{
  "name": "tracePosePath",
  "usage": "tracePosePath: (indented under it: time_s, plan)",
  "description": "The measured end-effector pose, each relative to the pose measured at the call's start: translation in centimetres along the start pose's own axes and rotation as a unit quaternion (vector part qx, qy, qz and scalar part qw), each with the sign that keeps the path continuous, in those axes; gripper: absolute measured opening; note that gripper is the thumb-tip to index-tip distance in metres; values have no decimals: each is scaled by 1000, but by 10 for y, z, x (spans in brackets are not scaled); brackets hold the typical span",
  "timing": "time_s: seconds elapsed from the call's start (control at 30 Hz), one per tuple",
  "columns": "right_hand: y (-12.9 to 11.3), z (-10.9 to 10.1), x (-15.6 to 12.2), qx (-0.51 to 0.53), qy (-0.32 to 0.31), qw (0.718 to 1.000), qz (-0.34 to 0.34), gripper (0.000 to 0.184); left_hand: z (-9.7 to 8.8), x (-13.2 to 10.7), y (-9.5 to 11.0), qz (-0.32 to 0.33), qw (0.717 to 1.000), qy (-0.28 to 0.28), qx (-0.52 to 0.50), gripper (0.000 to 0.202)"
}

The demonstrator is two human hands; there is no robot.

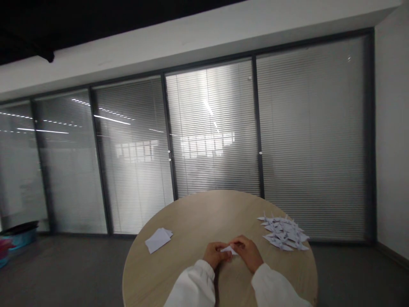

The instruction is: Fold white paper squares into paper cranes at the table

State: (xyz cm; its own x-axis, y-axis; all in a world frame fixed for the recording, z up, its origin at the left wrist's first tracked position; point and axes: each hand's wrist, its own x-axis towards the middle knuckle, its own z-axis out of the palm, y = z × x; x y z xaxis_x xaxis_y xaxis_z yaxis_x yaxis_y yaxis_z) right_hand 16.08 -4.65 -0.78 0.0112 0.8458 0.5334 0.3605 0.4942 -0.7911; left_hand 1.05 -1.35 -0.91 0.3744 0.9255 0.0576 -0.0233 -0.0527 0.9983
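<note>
Between my two hands is a small folded piece of white paper (229, 250), close above the round wooden table (204, 217). My left hand (214, 254) pinches its left side between thumb and fingers. On its right side, my right hand (247, 251) grips the paper with curled fingers. The fingers hide much of the paper, so its exact folded shape cannot be made out. Off to the right lies a heap of folded white paper cranes (284, 232). A small stack of flat white paper sheets (158, 240) rests on the table's left side.
Behind the table stands a wall of glass panels with blinds (214, 128) in dark frames. Blue and red tubs (21, 238) are on the grey floor at the far left. A plain wall (391, 128) closes the right side.
</note>
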Motion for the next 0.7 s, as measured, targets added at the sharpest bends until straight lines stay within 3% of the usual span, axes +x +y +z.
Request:
tracePosePath:
  time_s: [0.23,0.53,0.7]
  plan:
    - [-4,3,-2,-50,28,998,-37,19,2,-3,1,-33,997,16,-66,40]
    - [-7,3,-4,-70,11,996,-45,9,1,2,1,-9,999,54,5,33]
    - [-5,3,-4,-93,19,994,-50,8,4,0,3,-25,998,47,-25,30]
